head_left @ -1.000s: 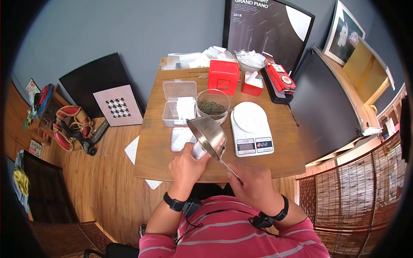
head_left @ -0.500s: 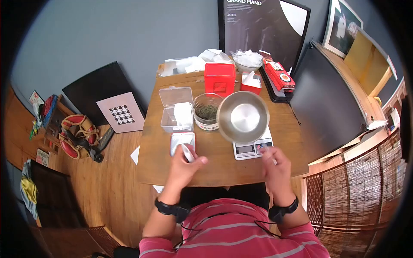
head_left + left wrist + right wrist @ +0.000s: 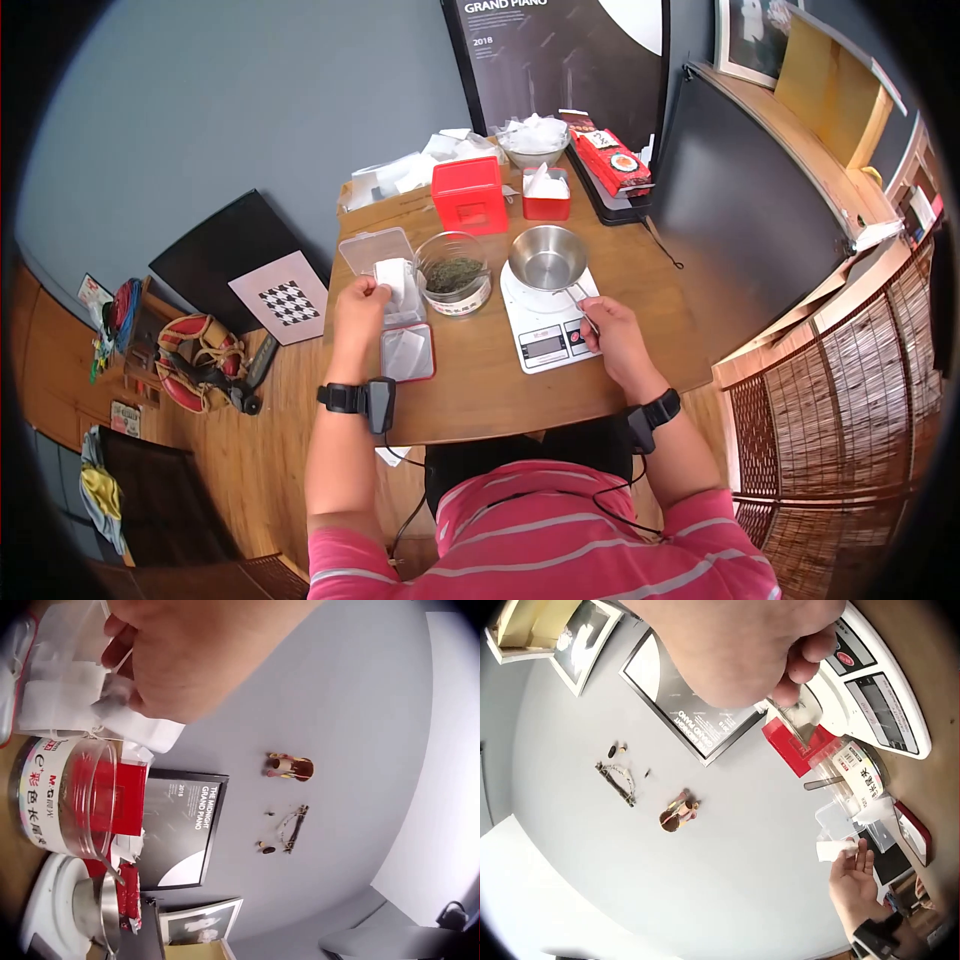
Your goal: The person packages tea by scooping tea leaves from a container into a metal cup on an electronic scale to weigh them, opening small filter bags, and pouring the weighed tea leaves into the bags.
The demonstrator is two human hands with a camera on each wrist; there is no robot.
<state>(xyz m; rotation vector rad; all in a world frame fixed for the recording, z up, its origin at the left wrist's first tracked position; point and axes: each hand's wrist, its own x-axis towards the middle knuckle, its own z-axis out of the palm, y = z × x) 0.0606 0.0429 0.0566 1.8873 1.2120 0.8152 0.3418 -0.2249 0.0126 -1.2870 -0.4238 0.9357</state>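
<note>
My left hand (image 3: 358, 312) is over the near part of the clear plastic box (image 3: 372, 250), pinching a small white pouch (image 3: 836, 849) at its fingertips. Beside it stands the glass jar of dried green leaves (image 3: 452, 275), with a spoon handle (image 3: 823, 783) sticking out. On the right, my right hand (image 3: 620, 342) grips the thin handle of a shiny metal pan (image 3: 548, 258). The pan is at the plate of the white kitchen scale (image 3: 552, 342) and looks empty. In the left wrist view, the left hand (image 3: 187, 660) partly covers the box.
A red-rimmed tray (image 3: 408, 353) lies at the near left. Farther back stand a red box (image 3: 470, 197), a smaller red box with white paper (image 3: 546, 207), a bowl of white pouches (image 3: 533, 140) and red packets on a black tray (image 3: 612, 212). A dark panel (image 3: 745, 210) rises at the right.
The pan has come down from its tilted position onto the scale area, its handle in my right hand. My left hand has moved from above the tray to the clear box.
</note>
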